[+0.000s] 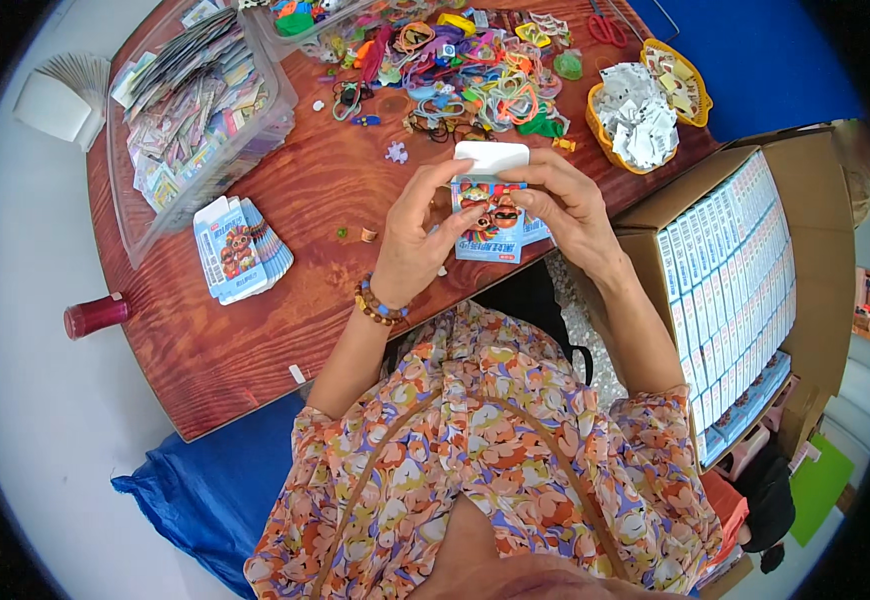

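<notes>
Over the front edge of the table, a small blue carton (pixel 488 246) with cartoon figures on its face is held between both hands. Its white top flap (pixel 492 157) stands raised at the far end. My left hand (pixel 413 235) grips the carton's left side, thumb across the printed face. On the opposite side my right hand (pixel 577 222) pinches the upper right part, its fingers by the flap. Another blue printed piece shows just right of the carton, partly covered by it. What lies inside the carton is hidden.
Fanned flat cartons (pixel 243 255) lie on the table's left, near a clear bin (pixel 280 125) of cards. Colourful bands and trinkets (pixel 485 75) spread across the back. Yellow baskets (pixel 600 135) hold paper packets, beside red scissors (pixel 607 30). A cardboard box (pixel 645 225) of blue-white cartons stands right.
</notes>
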A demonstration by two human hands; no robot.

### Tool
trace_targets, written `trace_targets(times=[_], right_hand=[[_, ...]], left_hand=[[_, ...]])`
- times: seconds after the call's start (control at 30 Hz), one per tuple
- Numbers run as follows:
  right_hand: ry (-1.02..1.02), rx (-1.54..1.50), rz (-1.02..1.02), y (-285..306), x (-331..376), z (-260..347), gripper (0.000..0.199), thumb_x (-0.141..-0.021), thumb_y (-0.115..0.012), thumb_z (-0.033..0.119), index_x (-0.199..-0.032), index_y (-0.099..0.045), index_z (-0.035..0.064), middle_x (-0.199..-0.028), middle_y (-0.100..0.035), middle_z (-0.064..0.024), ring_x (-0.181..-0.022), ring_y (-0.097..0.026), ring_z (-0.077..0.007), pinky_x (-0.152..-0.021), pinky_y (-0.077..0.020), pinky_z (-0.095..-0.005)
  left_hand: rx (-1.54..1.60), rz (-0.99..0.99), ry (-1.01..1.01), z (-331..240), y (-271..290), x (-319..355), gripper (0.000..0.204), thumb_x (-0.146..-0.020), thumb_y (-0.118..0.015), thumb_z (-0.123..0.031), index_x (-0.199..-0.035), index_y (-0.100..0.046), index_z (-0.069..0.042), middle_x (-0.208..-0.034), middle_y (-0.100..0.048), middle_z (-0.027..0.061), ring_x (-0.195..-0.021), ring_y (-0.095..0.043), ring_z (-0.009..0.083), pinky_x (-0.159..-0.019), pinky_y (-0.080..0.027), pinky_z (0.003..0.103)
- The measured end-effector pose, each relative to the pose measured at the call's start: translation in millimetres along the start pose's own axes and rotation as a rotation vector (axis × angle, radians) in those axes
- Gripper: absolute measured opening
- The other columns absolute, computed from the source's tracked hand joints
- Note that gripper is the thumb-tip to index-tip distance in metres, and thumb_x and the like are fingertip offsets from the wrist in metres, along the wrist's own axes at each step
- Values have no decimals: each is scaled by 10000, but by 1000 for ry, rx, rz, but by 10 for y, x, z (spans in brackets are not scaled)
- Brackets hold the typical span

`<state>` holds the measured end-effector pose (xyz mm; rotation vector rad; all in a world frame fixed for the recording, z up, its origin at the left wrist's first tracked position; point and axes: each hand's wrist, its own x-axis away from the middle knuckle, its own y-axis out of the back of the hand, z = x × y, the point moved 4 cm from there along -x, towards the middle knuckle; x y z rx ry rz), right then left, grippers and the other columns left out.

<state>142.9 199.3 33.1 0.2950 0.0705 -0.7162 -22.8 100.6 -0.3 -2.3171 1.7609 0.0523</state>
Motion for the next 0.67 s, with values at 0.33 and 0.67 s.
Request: trace_targets(times=[0.33,0.67], right_hand=[[-19,-188,-84,-111,43,-17,249,-948,-645,66,-1186,-627,-3,-1121,-624,-65,-1015,-588,-131,-854,-478,-275],[-28,-71,21,-62,194,-166,142,-940,-649,21,-1081,-630,18,-1231,-603,-122,-1099,-596,-160,-944,-486,-301]], left_hand=[[72,-66,20,-21,-16,157,371,-922,-654,13,-1276,-540,-1,-1185,-579,65,-1031,-615,129,-848,-534,281],[58,114,129,76,7,232,382,-939,-639,10,-1295,-523,-69,-1188,-590,57,-1110,-589,100,-880,-516,243]])
